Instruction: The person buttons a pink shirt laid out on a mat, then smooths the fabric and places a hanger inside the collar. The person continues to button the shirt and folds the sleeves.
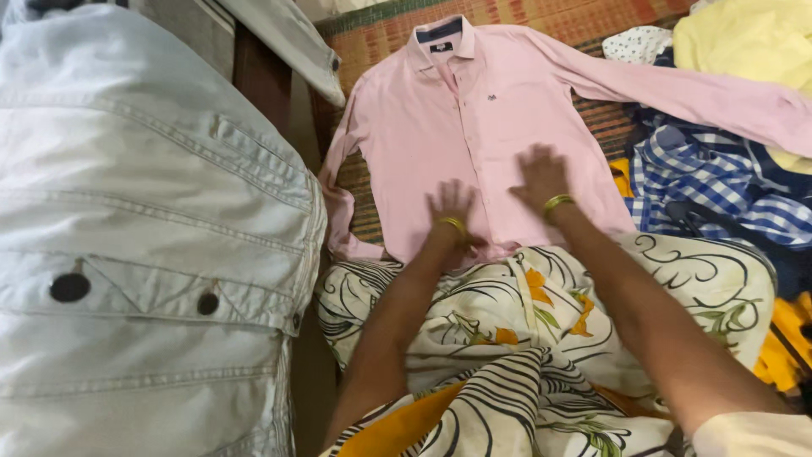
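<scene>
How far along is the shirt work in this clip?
Done: the pink shirt lies spread face up on the woven mat, buttoned. In hand: left hand and right hand press flat on its lower front. Left: no fold is made yet, and both sleeves lie out to the sides.

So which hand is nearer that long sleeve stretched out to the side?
The right hand. It lies flat on the pink shirt on the side where the sleeve runs out; the left hand rests nearer the other, bunched sleeve.

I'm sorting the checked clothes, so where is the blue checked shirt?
In the head view, the blue checked shirt lies at the right, under the pink shirt's outstretched sleeve.
</scene>
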